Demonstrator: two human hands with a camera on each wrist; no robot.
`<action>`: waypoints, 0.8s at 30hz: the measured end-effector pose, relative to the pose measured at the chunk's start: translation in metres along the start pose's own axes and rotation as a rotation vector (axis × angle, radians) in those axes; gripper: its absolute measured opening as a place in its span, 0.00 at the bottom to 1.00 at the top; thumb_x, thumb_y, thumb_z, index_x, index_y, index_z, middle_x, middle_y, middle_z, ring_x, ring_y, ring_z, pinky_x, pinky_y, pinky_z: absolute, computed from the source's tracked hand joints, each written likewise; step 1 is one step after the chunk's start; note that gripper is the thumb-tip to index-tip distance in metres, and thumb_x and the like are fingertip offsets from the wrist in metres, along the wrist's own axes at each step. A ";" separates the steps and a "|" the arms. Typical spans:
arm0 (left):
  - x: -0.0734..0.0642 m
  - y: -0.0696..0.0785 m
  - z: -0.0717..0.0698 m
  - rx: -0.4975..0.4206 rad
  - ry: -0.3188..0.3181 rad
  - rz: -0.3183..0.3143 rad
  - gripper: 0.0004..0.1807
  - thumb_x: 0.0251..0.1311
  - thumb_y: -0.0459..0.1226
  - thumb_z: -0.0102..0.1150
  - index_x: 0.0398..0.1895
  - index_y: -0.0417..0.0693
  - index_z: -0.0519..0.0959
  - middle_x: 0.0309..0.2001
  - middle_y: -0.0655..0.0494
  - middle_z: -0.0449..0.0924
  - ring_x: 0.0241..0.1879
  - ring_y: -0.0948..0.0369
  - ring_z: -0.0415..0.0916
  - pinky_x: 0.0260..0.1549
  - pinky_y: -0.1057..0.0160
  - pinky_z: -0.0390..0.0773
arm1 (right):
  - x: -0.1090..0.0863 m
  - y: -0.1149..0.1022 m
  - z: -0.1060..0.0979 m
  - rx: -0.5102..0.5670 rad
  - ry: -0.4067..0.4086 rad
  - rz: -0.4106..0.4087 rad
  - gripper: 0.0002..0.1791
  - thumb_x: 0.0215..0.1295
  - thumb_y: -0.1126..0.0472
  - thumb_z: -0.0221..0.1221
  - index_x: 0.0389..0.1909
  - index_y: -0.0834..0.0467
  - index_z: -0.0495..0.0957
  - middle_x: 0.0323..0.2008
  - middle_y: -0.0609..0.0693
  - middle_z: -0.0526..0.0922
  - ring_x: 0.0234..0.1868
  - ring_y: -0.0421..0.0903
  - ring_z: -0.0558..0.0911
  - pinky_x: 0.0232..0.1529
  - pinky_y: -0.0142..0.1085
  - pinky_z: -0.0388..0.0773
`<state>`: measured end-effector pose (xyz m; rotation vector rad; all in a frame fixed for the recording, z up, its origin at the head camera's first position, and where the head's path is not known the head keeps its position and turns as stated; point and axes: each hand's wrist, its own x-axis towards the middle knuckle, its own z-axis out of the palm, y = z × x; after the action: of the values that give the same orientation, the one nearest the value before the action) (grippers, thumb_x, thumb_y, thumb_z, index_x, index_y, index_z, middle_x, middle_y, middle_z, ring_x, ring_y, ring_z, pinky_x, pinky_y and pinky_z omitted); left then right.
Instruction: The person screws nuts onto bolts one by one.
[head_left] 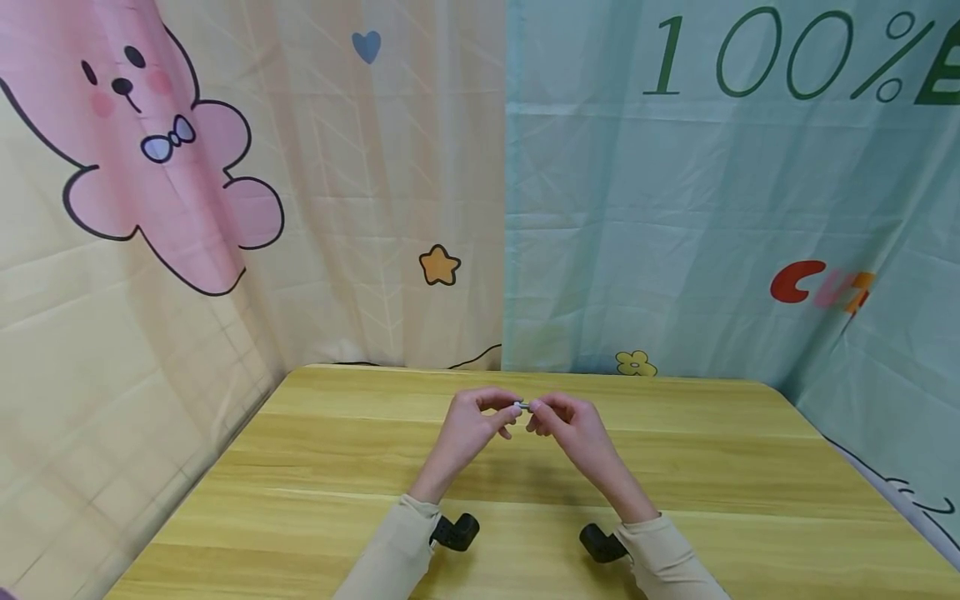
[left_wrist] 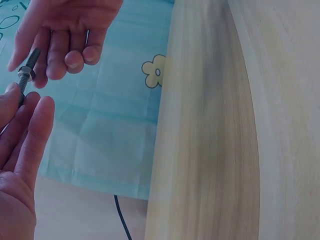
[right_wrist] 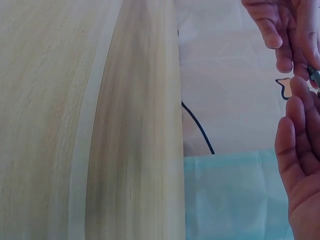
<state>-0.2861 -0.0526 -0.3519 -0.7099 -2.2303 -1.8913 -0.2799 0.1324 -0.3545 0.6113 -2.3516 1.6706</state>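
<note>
A small threaded metal bolt (left_wrist: pixel 31 60) carrying a hex nut (left_wrist: pixel 26 73) spans the gap between the two hands, held above the table. My left hand (head_left: pixel 467 427) pinches one end of the bolt between thumb and fingertips, its other fingers extended in the left wrist view. From the opposite side, my right hand (head_left: pixel 577 429) has its thumb and index finger around the nut and the free threaded end. The left hand's grip covers the bolt's lower end. In the right wrist view only a bit of the bolt (right_wrist: pixel 314 75) shows at the edge.
Below the hands lies a wood-grain table (head_left: pixel 337 467). Printed curtains (head_left: pixel 615 208) hang behind its far edge and along both sides. Black wrist devices (head_left: pixel 456 532) are worn at the sleeves. A dark cable (left_wrist: pixel 122 217) shows beyond the table edge.
</note>
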 end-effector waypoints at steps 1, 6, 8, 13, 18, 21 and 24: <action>0.000 0.000 0.000 0.002 0.001 0.001 0.07 0.63 0.27 0.61 0.42 0.35 0.84 0.40 0.42 0.84 0.30 0.56 0.79 0.35 0.42 0.83 | 0.000 -0.001 0.000 -0.001 0.003 0.006 0.10 0.72 0.59 0.57 0.40 0.62 0.83 0.32 0.56 0.85 0.34 0.53 0.82 0.40 0.46 0.82; -0.001 0.001 0.000 -0.008 0.004 0.002 0.07 0.64 0.27 0.61 0.42 0.33 0.84 0.41 0.37 0.83 0.30 0.43 0.81 0.36 0.38 0.81 | -0.001 -0.001 0.000 -0.028 0.001 -0.027 0.14 0.69 0.62 0.61 0.53 0.59 0.77 0.44 0.55 0.84 0.45 0.49 0.81 0.45 0.39 0.80; -0.001 0.001 -0.001 -0.015 0.004 -0.001 0.07 0.64 0.27 0.61 0.43 0.32 0.83 0.41 0.36 0.83 0.32 0.36 0.80 0.36 0.36 0.80 | 0.000 0.000 0.000 -0.031 -0.010 -0.065 0.18 0.66 0.65 0.63 0.55 0.60 0.75 0.46 0.56 0.83 0.47 0.51 0.81 0.47 0.41 0.79; 0.000 0.001 -0.001 -0.012 0.005 -0.004 0.07 0.63 0.27 0.61 0.42 0.32 0.83 0.41 0.36 0.83 0.31 0.40 0.81 0.36 0.38 0.81 | 0.001 0.001 -0.001 -0.036 -0.024 -0.113 0.16 0.64 0.70 0.63 0.52 0.64 0.75 0.45 0.58 0.83 0.46 0.54 0.81 0.46 0.43 0.80; 0.001 0.001 -0.001 0.006 0.001 -0.003 0.07 0.63 0.27 0.61 0.42 0.33 0.84 0.41 0.39 0.84 0.30 0.56 0.81 0.34 0.41 0.83 | 0.003 0.010 0.000 -0.046 -0.004 -0.122 0.11 0.65 0.69 0.63 0.47 0.65 0.78 0.44 0.56 0.82 0.44 0.51 0.82 0.46 0.41 0.81; 0.000 0.001 -0.001 0.004 0.000 -0.004 0.07 0.63 0.27 0.61 0.42 0.34 0.84 0.40 0.40 0.84 0.30 0.57 0.80 0.35 0.39 0.82 | 0.007 0.024 0.001 -0.020 -0.006 -0.100 0.10 0.66 0.66 0.63 0.47 0.63 0.79 0.43 0.54 0.84 0.44 0.49 0.83 0.46 0.39 0.82; 0.000 0.001 -0.001 0.001 0.001 -0.002 0.07 0.63 0.27 0.61 0.42 0.34 0.84 0.40 0.40 0.84 0.29 0.56 0.80 0.35 0.39 0.82 | 0.010 0.037 0.002 0.022 -0.018 -0.065 0.10 0.68 0.62 0.62 0.48 0.60 0.79 0.40 0.53 0.85 0.42 0.47 0.84 0.46 0.39 0.82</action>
<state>-0.2862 -0.0534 -0.3506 -0.7061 -2.2320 -1.8907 -0.3048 0.1390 -0.3829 0.7026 -2.3022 1.6720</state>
